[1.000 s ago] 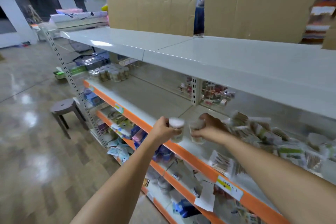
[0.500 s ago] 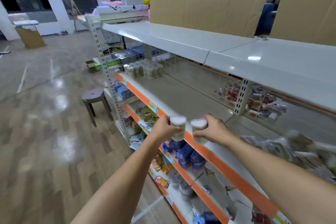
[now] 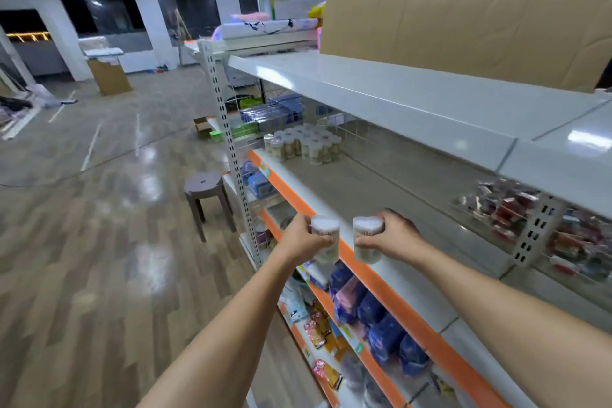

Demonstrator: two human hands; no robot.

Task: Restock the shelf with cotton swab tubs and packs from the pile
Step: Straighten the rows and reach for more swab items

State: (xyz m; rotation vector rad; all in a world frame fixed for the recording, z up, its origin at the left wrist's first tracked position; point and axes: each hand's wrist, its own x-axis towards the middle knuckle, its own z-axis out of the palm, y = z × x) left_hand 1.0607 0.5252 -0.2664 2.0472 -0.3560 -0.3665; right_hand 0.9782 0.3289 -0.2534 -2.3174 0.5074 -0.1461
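Fingers [image 3: 326, 242] of my left hand [image 3: 303, 238] are curled round one cotton swab tub [image 3: 326, 240], and my right hand [image 3: 395, 237] is wrapped round a second tub [image 3: 366, 240] the same way. Both tubs stand upright in my grip, side by side with a small gap between them. I hold them in the air, just above the orange front edge of the shelf [image 3: 347, 189]. They are not on the shelf yet.

Far down the same shelf, at its left end, a group of tubs [image 3: 304, 144] already stands in neat rows. I think that is where my two should go, and it is well apart from my hands.

What could go wrong? The tubs look smooth and round, so one could slip if I loosen my grip too soon. If it drops here it could hit the orange edge and fall to the floor [image 3: 99, 242], or land on the blue packs [image 3: 381, 318] on the shelf below. The top shelf [image 3: 381, 93] hangs low over this one, so I could bump my knuckles or a lid on it when I reach in. And if I push my tubs in too fast, they could knock the standing ones over like skittles. I should set them down gently, one at a time.
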